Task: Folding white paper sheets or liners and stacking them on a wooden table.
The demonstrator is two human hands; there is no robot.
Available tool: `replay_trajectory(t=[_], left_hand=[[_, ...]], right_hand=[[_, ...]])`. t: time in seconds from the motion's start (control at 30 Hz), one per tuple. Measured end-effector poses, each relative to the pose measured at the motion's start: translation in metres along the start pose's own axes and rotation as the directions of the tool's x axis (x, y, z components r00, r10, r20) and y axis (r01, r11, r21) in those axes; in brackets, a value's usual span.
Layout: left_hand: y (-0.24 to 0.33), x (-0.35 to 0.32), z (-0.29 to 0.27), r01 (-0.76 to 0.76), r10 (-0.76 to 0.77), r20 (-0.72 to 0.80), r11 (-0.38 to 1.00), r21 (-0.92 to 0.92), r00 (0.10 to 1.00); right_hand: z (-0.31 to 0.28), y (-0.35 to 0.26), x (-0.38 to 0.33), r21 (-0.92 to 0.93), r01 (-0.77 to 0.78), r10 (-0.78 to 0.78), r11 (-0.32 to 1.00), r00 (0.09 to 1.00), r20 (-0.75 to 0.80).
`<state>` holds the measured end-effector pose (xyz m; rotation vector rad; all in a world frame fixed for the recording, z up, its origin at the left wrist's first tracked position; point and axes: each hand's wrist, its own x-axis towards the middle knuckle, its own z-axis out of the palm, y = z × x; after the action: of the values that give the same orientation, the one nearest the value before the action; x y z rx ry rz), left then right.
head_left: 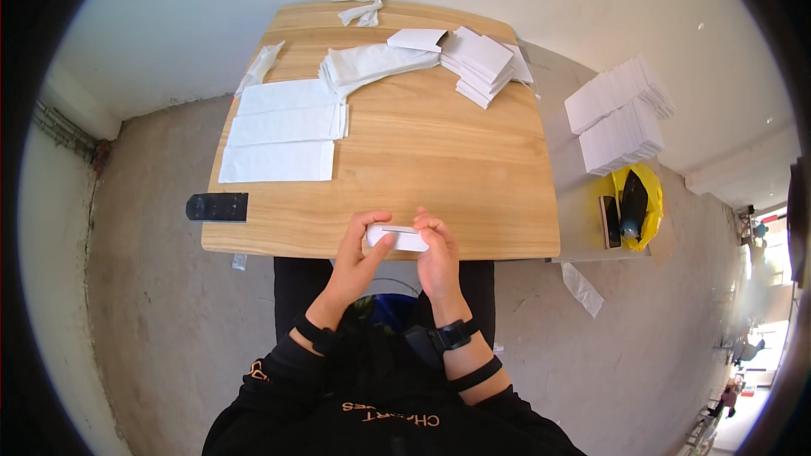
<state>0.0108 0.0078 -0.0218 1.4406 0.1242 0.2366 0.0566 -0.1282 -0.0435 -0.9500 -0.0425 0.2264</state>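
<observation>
Above the near edge of the wooden table [439, 177], a small white paper box [407, 241] is held between both hands. Its narrow end faces up and a dark slit runs along it. My left hand [351, 257] grips the left end, thumb on the front face. At the other end, my right hand [438, 257] pinches the box with bent fingers. The box's lower part is hidden. Folded white boxes [486, 59] lie piled at the table's far right, with one open-ended white box [414, 39] beside them.
Flat white paper pieces lie in stacks [279, 160] at left and in a fanned pile [372, 66] farther back. A black block-like object [217, 207] overhangs the left edge. Right of the table are stacked white boxes [621, 135], a yellow bag [652, 219] with a dark bottle, and a phone [610, 222].
</observation>
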Motion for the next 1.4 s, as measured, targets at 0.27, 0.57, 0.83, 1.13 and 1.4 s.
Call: replay_trajectory(t=[0.27, 0.57, 0.83, 1.13, 1.4], left_hand=[[0.017, 0.003, -0.013, -0.401, 0.358, 0.196, 0.697, 0.595, 0.913], [0.017, 0.008, -0.011, -0.428, 0.404, 0.181, 0.686, 0.589, 0.897], [0.019, 0.018, -0.007, -0.425, 0.401, 0.164, 0.745, 0.515, 0.901], [0.001, 0.011, -0.01, -0.133, 0.13, 0.027, 0.968, 0.213, 0.991], [0.002, 0.013, -0.007, -0.036, 0.039, -0.018, 0.988, 0.147, 0.999]], right_hand=[[0.012, -0.04, -0.01, -0.77, 0.451, -0.332, 0.451, 0.886, 0.324], [0.012, -0.042, -0.011, -0.78, 0.435, -0.32, 0.45, 0.894, 0.313], [0.012, -0.037, -0.006, -0.754, 0.343, -0.258, 0.56, 0.937, 0.235], [0.001, -0.031, 0.002, -0.647, 0.223, -0.114, 0.729, 0.972, 0.206], [0.015, -0.042, 0.0, -0.527, 0.039, -0.003, 0.849, 0.998, 0.069]])
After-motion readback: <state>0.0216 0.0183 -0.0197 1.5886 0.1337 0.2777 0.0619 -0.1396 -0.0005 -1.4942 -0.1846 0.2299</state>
